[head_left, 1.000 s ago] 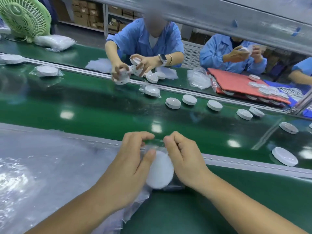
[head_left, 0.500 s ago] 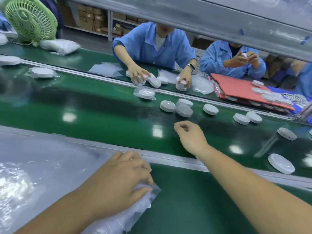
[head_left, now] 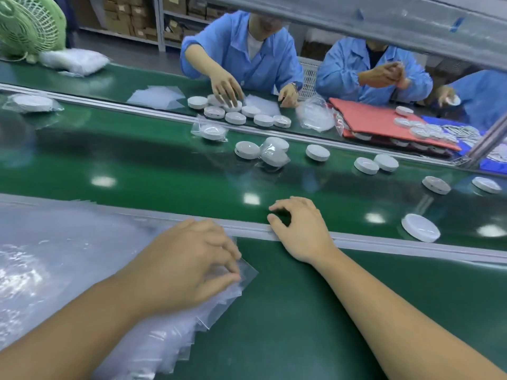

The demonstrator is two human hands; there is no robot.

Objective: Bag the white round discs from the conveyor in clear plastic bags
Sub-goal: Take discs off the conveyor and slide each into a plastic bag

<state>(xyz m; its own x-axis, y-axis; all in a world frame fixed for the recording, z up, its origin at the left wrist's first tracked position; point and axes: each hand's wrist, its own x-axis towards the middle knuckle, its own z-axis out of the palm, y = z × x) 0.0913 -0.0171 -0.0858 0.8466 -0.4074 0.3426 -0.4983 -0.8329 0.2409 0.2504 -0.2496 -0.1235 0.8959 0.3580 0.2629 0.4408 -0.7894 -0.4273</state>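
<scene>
Note the left grip (head_left: 189,264), pinched thumb to fingertips on a corner of the top clear bag (head_left: 248,270) of the bag stack (head_left: 82,256) lying on the tabletop (head_left: 301,311). Peel that one sheet off alone: rub thumb against fingers to split the layers, lift low and sideways, and watch against dragging a second bag along, given thin, clingy-looking film. Note the right grip (head_left: 299,229) too, resting by the rail (head_left: 397,244) at the near edge of the conveyor (head_left: 164,171), fingers loosely curled and apart, clamped on nothing. Send it next, probably, to the nearest bare disc (head_left: 420,227), lying flat on the belt well to the right of that grip; take it by the rim and allow for possible belt travel. Pass over the other bare discs (head_left: 317,152) farther across and the bagged disc (head_left: 274,157) among them. Spread the bag mouth wide before bringing disc and bag together over the tabletop. As for writing: none legible anywhere; only pale labels on the cardboard boxes (head_left: 120,20) on the back shelving, too small and blurred to read, and no brand visible on discs or bags.
</scene>
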